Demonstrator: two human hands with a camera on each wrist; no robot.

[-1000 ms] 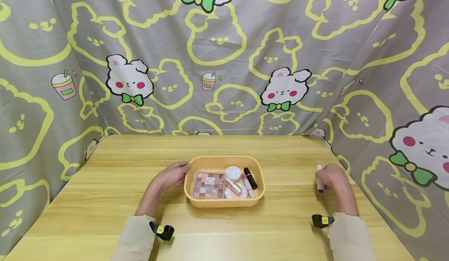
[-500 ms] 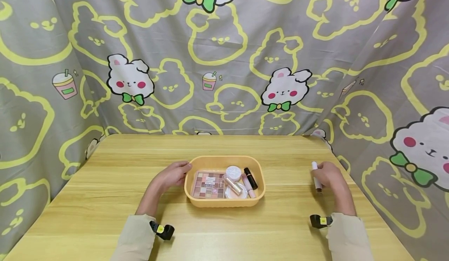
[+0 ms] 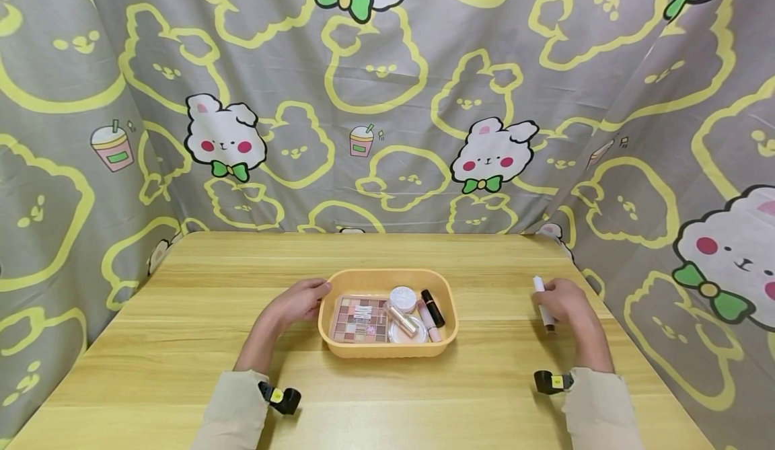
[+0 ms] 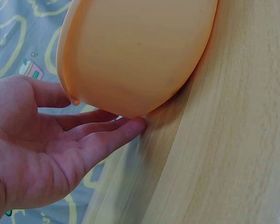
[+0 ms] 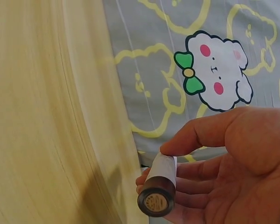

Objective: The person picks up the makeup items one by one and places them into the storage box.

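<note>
My left hand [image 3: 301, 300] is at the left end of a yellow plastic basket [image 3: 387, 350], its thumb on the rim and its fingers against the outer wall. In the left wrist view the fingers [image 4: 107, 140] reach along the basket's lower side. My right hand [image 3: 566, 299] pinches a slim white cosmetic tube [image 3: 540, 292] with a dark brown end, between thumb and fingers, over the table's right side. In the right wrist view the tube's round brown end [image 5: 156, 201], bearing a small label, faces the camera.
Inside the basket lie an eyeshadow palette [image 3: 360, 320], a white round jar [image 3: 402, 298], a round compact [image 3: 399, 334], a gold-and-clear lipstick [image 3: 401, 319], a pink tube [image 3: 428, 320] and a black tube [image 3: 432, 307]. A patterned curtain [image 3: 387, 188] borders the wooden table [image 3: 387, 396].
My right hand has shifted a little left with the white tube, whose upper end now leans further left. The left hand and the basket have stayed in place.
</note>
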